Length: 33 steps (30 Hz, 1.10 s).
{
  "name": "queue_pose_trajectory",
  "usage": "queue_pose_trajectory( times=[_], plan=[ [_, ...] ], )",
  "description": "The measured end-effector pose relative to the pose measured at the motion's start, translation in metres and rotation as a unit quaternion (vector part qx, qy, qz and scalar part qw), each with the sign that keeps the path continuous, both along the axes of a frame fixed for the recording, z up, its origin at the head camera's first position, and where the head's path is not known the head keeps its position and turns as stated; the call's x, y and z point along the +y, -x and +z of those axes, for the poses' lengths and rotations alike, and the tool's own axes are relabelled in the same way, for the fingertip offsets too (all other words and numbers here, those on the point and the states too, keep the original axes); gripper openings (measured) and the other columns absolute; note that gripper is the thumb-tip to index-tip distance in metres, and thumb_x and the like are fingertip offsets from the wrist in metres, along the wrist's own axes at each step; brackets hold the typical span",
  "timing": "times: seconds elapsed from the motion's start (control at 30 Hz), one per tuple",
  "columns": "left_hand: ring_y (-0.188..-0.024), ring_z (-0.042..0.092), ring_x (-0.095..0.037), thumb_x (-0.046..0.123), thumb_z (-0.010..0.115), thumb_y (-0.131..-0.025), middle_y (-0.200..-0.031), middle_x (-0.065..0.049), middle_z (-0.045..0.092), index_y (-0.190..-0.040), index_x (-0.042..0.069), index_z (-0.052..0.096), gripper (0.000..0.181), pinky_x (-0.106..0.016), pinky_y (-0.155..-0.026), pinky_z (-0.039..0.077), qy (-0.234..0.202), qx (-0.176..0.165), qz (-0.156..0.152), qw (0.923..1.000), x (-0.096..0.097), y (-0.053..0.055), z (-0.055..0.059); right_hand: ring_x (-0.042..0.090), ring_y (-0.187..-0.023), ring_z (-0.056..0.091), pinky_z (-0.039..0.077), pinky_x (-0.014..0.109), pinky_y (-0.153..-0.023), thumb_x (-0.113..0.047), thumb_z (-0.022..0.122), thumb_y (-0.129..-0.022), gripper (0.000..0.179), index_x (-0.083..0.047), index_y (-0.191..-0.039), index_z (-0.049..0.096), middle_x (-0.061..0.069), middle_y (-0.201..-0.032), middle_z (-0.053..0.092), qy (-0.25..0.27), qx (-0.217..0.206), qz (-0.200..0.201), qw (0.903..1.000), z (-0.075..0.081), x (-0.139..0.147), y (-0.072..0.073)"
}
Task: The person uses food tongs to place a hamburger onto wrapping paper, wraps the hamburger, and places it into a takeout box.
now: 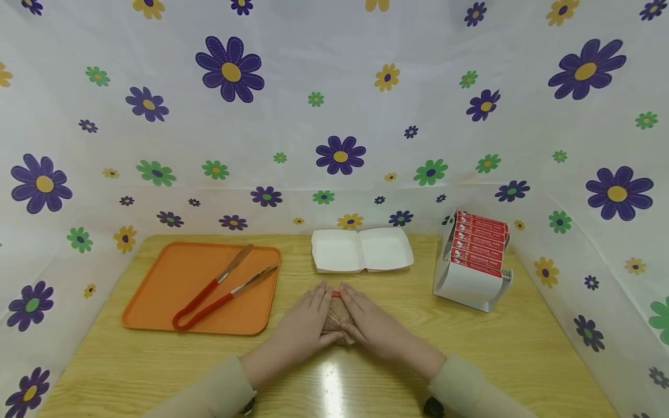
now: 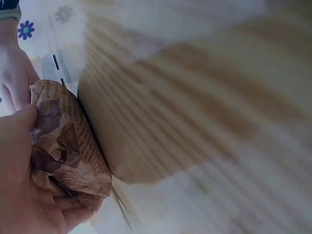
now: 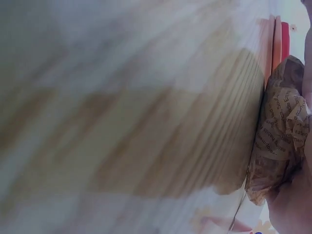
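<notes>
A rounded parcel (image 1: 338, 313) wrapped in brown printed paper sits on the table between both hands, with a red strip (image 1: 336, 294) at its far end. My left hand (image 1: 305, 316) holds its left side, fingers along the far part and thumb on the near part. On the opposite side, my right hand (image 1: 378, 325) holds it the same way. Both wrist views show crumpled paper on the parcel (image 2: 87, 156) against the palms. What is inside the wrapping is hidden. Just beyond the hands lies an unfolded white paper box (image 1: 337, 251).
On the left, an orange tray (image 1: 151, 290) carries red-handled tongs (image 1: 209, 296) with metal arms. A metal holder (image 1: 470, 288) with several red-and-white packets or labels (image 1: 478, 249) stands on the right. Flower-patterned white sheeting (image 1: 292, 128) encloses the wooden table (image 1: 522, 360) at the back and sides.
</notes>
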<state>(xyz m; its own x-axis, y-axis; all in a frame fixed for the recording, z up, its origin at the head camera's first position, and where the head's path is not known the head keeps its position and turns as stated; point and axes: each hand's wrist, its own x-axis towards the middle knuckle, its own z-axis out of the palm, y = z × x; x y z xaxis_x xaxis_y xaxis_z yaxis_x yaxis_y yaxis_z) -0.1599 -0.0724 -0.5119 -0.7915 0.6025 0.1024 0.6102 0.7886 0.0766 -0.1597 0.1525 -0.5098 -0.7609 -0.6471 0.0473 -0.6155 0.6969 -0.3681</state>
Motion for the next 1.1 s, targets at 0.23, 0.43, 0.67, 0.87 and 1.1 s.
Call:
queue_pose_trajectory(
  times=[0.23, 0.43, 0.67, 0.87, 1.1],
  plan=[
    [-0.152, 0.047, -0.038, 0.067, 0.055, -0.102, -0.165, -0.027, 0.042, -0.160, -0.008, 0.037, 0.096, -0.047, -0.126, 0.043, -0.001, -0.002, 0.009, 1.0000, -0.010, 0.001, -0.004, 0.040, -0.164, 0.019, 0.024, 0.054, -0.133, -0.039, 0.042, -0.115, 0.076, 0.006, -0.168, 0.009, 0.025, -0.176, 0.013, 0.009, -0.038, -0.020, 0.9990, -0.008, -0.008, 0.002],
    [-0.150, 0.049, -0.039, 0.064, 0.058, -0.102, -0.161, -0.029, 0.047, -0.157, -0.008, 0.041, 0.092, -0.050, -0.126, 0.042, -0.008, -0.007, 0.004, 0.9999, -0.015, 0.002, -0.005, 0.043, -0.162, 0.023, 0.026, 0.058, -0.132, -0.036, 0.043, -0.115, 0.075, 0.004, -0.168, 0.009, 0.027, -0.175, 0.017, 0.050, -0.094, -0.019, 0.9942, -0.005, -0.012, 0.002],
    [-0.151, 0.047, -0.039, 0.062, 0.058, -0.102, -0.161, -0.029, 0.046, -0.157, -0.008, 0.040, 0.091, -0.048, -0.126, 0.042, -0.016, -0.008, -0.007, 0.9998, -0.017, 0.001, -0.005, 0.041, -0.163, 0.023, 0.025, 0.059, -0.132, -0.037, 0.045, -0.115, 0.076, 0.000, -0.170, 0.008, 0.023, -0.176, 0.017, 0.088, -0.145, -0.021, 0.9853, -0.005, -0.011, 0.004],
    [-0.149, 0.050, -0.039, 0.060, 0.061, -0.102, -0.160, -0.028, 0.048, -0.157, -0.007, 0.041, 0.089, -0.048, -0.124, 0.044, -0.017, -0.009, 0.003, 0.9998, -0.021, 0.000, -0.004, 0.040, -0.163, 0.022, 0.027, 0.061, -0.131, -0.037, 0.045, -0.115, 0.075, -0.003, -0.170, 0.010, 0.022, -0.177, 0.017, 0.107, -0.160, -0.018, 0.9811, -0.003, -0.010, 0.006],
    [-0.151, 0.047, -0.040, 0.056, 0.064, -0.102, -0.162, -0.029, 0.044, -0.159, -0.008, 0.038, 0.090, -0.050, -0.127, 0.040, -0.022, -0.017, 0.016, 0.9995, -0.024, -0.002, -0.003, 0.044, -0.159, 0.032, 0.028, 0.065, -0.129, -0.025, 0.049, -0.113, 0.062, 0.000, -0.167, 0.028, 0.022, -0.172, 0.033, 0.192, -0.136, -0.050, 0.9706, 0.014, -0.013, 0.020]
  ],
)
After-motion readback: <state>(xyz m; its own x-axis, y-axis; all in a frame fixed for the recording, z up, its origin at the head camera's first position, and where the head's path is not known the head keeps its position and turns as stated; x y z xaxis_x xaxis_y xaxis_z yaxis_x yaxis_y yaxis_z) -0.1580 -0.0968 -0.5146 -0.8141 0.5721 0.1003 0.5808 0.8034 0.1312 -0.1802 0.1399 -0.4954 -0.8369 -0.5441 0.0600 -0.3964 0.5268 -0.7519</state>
